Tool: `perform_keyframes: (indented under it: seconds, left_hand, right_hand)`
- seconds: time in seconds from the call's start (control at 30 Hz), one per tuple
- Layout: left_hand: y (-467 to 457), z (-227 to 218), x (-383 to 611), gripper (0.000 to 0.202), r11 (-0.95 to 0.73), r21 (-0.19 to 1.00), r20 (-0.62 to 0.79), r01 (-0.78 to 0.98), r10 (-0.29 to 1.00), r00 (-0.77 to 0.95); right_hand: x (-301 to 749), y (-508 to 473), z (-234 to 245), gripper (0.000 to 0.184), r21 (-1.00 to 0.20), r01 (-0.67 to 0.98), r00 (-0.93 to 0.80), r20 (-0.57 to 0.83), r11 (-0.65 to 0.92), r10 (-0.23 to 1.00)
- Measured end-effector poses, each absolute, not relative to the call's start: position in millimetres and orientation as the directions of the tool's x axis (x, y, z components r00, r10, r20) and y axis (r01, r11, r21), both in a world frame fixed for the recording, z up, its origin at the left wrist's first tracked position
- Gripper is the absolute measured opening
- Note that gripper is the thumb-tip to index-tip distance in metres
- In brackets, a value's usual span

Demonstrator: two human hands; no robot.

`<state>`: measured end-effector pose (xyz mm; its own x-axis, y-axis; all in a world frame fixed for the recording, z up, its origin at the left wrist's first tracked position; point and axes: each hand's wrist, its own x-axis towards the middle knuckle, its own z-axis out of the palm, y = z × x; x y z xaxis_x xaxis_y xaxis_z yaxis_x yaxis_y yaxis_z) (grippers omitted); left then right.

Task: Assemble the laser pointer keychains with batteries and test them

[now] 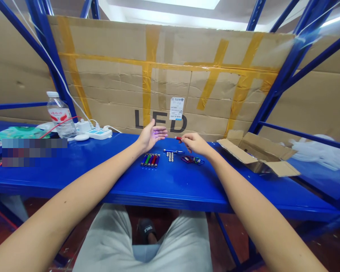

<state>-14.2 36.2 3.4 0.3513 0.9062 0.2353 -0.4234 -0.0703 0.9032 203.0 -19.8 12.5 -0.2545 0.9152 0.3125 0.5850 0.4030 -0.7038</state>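
Note:
My left hand (152, 136) is held up above the blue table with its fingers stretched out and the palm turned toward the right. A purple glow lies on its fingers. My right hand (195, 143) pinches a small red flashlight (178, 138) that points toward the left palm. Below the hands, a blue metal tube (172, 151) lies crosswise. Several button cells (170, 157) are set out in rows beneath it. To their left, several small coloured flashlights (150, 160) lie side by side. Several coloured carabiners (192, 160) lie to the right, close under my right wrist.
An opened cardboard box (257, 153) stands at the right of the table (170, 185). At the left are a plastic bottle (61, 117), a white power strip (98, 133) and a green packet (19, 132). A large cardboard sheet (116, 87) closes off the back between blue posts.

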Motion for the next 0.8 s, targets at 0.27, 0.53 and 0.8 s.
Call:
perform_keyframes:
  seconds: [0.27,0.53,0.8]
  left_hand:
    - [37.1,1.4,-15.1,0.068,-0.046,0.917,0.203,-0.396,0.908,0.366]
    - [36.4,-1.5,-12.7,0.068,-0.060,0.914,0.234,-0.401,0.886,0.400]
    - [36.5,-2.4,-12.2,0.069,-0.053,0.913,0.234,-0.403,0.880,0.414]
  right_hand:
    - [207.9,-17.1,15.9,0.018,-0.678,0.597,-0.253,0.348,0.429,0.902]
    - [207.0,-20.4,18.6,0.019,-0.656,0.622,-0.279,0.323,0.426,0.904]
    - [205.6,-21.1,18.6,0.016,-0.666,0.636,-0.237,0.313,0.390,0.920]
